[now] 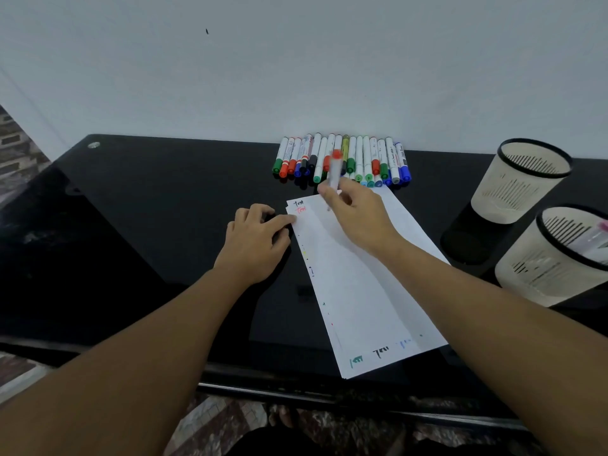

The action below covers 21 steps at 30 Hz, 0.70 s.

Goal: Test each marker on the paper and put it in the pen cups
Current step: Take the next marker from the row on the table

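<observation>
A red-capped marker [335,174] is pinched upright in the fingers of the right hand [357,213] above the far end of the paper [358,291], presumably so its tip can be brought down for a test stroke. The sheet is pinned at its far left corner by the left hand [256,240], fingers loosely curled, to stop it sliding. The remaining markers [342,159] are lined up along the counter [148,209]'s far edge, the pen cups [523,182] near its right edge.

Two hands over the worktop [131,205]: the left hand [255,240] and the right hand [357,213]. One red-capped marker [335,171] is in the right hand. Behind it, a row of markers [342,159] against the wall, roughly nineteen, though overlaps make the exact number hard to tell. Two pen cups: the far cup [519,179] and the near cup [556,258]. One stack of paper [358,291], sheet count unclear.
</observation>
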Tool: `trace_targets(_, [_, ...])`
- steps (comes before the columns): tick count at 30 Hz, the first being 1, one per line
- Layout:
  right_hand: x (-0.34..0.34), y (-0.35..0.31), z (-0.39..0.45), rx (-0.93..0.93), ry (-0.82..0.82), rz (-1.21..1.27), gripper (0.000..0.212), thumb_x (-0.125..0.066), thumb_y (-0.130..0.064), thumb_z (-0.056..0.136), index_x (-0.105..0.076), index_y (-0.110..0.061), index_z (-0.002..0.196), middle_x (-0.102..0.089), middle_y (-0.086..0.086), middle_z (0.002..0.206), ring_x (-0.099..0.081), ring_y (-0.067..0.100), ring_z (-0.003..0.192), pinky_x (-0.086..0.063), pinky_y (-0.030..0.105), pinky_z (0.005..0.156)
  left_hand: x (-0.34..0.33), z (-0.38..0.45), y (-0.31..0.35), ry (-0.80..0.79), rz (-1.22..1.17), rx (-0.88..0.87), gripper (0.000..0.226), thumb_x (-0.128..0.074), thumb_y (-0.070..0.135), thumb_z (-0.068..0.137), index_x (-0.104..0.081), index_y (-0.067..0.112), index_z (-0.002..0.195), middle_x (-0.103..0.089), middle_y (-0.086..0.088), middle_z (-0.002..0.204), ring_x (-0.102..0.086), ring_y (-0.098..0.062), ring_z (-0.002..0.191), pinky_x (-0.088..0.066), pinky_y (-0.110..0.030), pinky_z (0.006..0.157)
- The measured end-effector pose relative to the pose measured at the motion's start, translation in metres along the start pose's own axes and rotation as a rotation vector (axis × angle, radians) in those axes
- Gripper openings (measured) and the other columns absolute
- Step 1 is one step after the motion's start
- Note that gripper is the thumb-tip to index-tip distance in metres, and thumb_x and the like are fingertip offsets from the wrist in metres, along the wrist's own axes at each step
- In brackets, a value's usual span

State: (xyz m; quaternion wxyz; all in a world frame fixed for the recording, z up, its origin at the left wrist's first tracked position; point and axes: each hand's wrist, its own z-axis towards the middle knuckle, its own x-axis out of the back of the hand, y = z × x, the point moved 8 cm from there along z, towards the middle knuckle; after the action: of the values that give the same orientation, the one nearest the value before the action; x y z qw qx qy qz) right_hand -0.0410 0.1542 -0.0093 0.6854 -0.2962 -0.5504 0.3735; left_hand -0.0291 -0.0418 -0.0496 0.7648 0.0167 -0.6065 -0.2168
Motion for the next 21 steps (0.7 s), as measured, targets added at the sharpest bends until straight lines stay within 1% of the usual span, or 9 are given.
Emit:
trace_targets(1, [-0.002,0.001,0.003,-0.044,0.027,0.088,0.036,-0.054,-0.052,0.103,-0.067,-0.019,0.100,-0.066,0.006,0.082,-0.063,0.017,0.075,-0.051,0.029,0.070,0.000,0.000,0.000,0.005,-0.004,-0.001,0.037,-0.045,0.040,0.103,-0.056,0.044,0.138,-0.044,0.006,0.134,-0.036,-0.020,0.120,-0.029,-0.035,0.096])
trace_targets(2, [-0.004,0.002,0.005,-0.080,0.034,0.147,0.030,-0.056,-0.048,0.103,-0.068,-0.021,0.100,-0.072,0.006,0.088,-0.068,0.014,0.081,-0.054,0.023,0.073,0.000,0.000,0.000,0.008,-0.007,-0.001,0.037,-0.045,0.040,0.103,-0.057,0.044,0.138,-0.044,0.006,0.134,-0.036,-0.020,0.120,-0.029,-0.034,0.096])
trace_targets(3, [-0.008,0.004,0.006,-0.102,0.031,0.185,0.024,-0.058,-0.044,0.103,-0.069,-0.023,0.100,-0.075,0.003,0.090,-0.071,0.010,0.084,-0.056,0.022,0.077,0.000,0.000,0.000,0.006,-0.009,0.000,0.037,-0.045,0.040,0.103,-0.057,0.044,0.138,-0.044,0.006,0.135,-0.036,-0.019,0.120,-0.028,-0.034,0.096])
trace_targets(5, [-0.017,0.009,0.006,-0.133,0.020,0.230,0.015,-0.061,-0.040,0.101,-0.071,-0.029,0.097,-0.077,-0.005,0.087,-0.073,0.006,0.086,-0.059,0.031,0.089,0.001,0.001,0.000,-0.001,-0.006,0.006,0.037,-0.045,0.041,0.103,-0.057,0.045,0.139,-0.044,0.007,0.136,-0.036,-0.019,0.121,-0.029,-0.034,0.097])
trace_targets(7, [-0.023,0.017,0.003,-0.161,0.031,0.249,0.011,-0.063,-0.038,0.100,-0.070,-0.033,0.094,-0.078,-0.008,0.085,-0.073,0.006,0.086,-0.059,0.038,0.094,0.001,0.001,-0.001,-0.003,-0.007,0.010,0.037,-0.045,0.041,0.103,-0.057,0.045,0.139,-0.044,0.007,0.137,-0.036,-0.019,0.122,-0.030,-0.034,0.098])
trace_targets(11, [-0.023,0.018,-0.002,-0.125,0.075,0.205,0.008,-0.065,-0.037,0.100,-0.063,-0.033,0.093,-0.076,-0.008,0.084,-0.072,0.005,0.087,-0.058,0.033,0.089,0.001,0.001,-0.001,0.014,-0.022,0.005,0.036,-0.048,0.040,0.103,-0.059,0.044,0.137,-0.045,0.005,0.136,-0.038,-0.020,0.121,-0.030,-0.034,0.096])
trace_targets(13, [-0.024,0.016,-0.005,-0.096,0.051,0.153,0.008,-0.065,-0.039,0.100,-0.065,-0.032,0.097,-0.074,-0.006,0.087,-0.070,0.008,0.088,-0.057,0.031,0.085,0.000,0.001,-0.001,0.011,-0.026,0.008,0.036,-0.048,0.040,0.103,-0.059,0.044,0.137,-0.046,0.005,0.136,-0.038,-0.020,0.120,-0.029,-0.033,0.096])
trace_targets(15, [-0.026,0.015,-0.006,-0.088,0.022,0.119,0.013,-0.065,-0.042,0.100,-0.068,-0.029,0.101,-0.072,-0.004,0.090,-0.067,0.011,0.088,-0.054,0.032,0.082,0.000,0.001,-0.001,0.019,-0.031,0.008,0.036,-0.048,0.040,0.103,-0.060,0.044,0.136,-0.046,0.005,0.136,-0.038,-0.020,0.119,-0.031,-0.034,0.097])
trace_targets(21, [-0.035,0.018,-0.003,-0.122,-0.031,0.081,0.024,-0.058,-0.041,0.104,-0.066,-0.022,0.116,-0.071,-0.003,0.100,-0.066,0.014,0.099,-0.054,0.036,0.092,0.001,0.001,-0.003,0.030,-0.048,0.016,0.035,-0.051,0.039,0.101,-0.062,0.042,0.134,-0.048,0.005,0.135,-0.040,-0.020,0.118,-0.031,-0.034,0.095])
